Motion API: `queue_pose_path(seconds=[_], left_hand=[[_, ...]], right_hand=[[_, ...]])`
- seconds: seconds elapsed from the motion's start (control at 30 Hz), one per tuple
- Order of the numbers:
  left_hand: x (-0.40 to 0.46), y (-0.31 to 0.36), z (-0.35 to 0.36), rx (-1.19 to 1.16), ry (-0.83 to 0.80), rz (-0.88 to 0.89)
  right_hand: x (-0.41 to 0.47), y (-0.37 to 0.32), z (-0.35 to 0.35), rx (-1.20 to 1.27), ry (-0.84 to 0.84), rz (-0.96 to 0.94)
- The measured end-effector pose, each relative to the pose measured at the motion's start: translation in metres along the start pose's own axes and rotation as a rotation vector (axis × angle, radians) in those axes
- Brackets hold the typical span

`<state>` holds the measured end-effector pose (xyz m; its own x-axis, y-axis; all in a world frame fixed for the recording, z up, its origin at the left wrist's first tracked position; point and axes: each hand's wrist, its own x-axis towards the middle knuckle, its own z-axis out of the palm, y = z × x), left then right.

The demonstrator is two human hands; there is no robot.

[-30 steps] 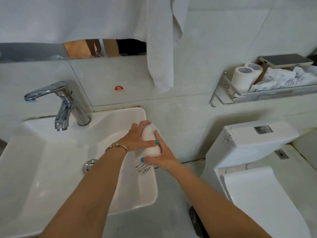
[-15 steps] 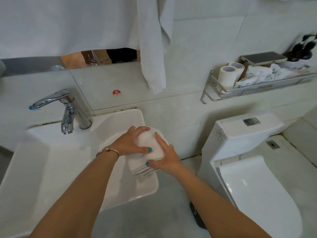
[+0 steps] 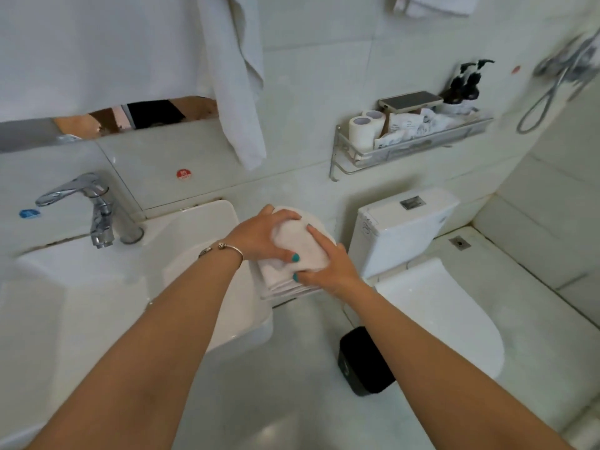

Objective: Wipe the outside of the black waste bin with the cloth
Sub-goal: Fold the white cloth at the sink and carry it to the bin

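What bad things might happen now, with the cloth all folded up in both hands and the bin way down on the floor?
1. The cloth is a thick folded stack. If either the left hand or the right hand loosens its grip, layers might slip out and fall.
2. The black waste bin sits low between sink and toilet, partly hidden by the right arm, so bending down might bump them.

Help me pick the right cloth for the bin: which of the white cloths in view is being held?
The folded white cloth gripped between the left hand and right hand beside the sink. The hanging towel is untouched on the wall.
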<state>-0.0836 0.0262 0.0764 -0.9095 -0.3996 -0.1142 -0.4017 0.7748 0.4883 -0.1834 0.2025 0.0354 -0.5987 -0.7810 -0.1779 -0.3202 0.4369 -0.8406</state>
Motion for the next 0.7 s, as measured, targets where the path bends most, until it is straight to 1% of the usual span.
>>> queue_pose_path(seconds=[0.13, 0.4, 0.5, 0.7], left_hand=[[0.006, 0.031, 0.015, -0.035, 0.025, 0.036], [0.034, 0.098, 0.039, -0.016, -0.013, 0.125], [0.044, 0.119, 0.053, -0.025, -0.018, 0.149], [0.058, 0.150, 0.075, -0.045, -0.063, 0.201]], right_hand=[[-0.014, 0.010, -0.032, -0.063, 0.045, 0.025], [-0.038, 0.044, -0.094, -0.126, 0.130, 0.056], [-0.046, 0.058, -0.116, -0.142, 0.136, 0.071], [-0.063, 0.080, -0.143, -0.131, 0.173, 0.125]])
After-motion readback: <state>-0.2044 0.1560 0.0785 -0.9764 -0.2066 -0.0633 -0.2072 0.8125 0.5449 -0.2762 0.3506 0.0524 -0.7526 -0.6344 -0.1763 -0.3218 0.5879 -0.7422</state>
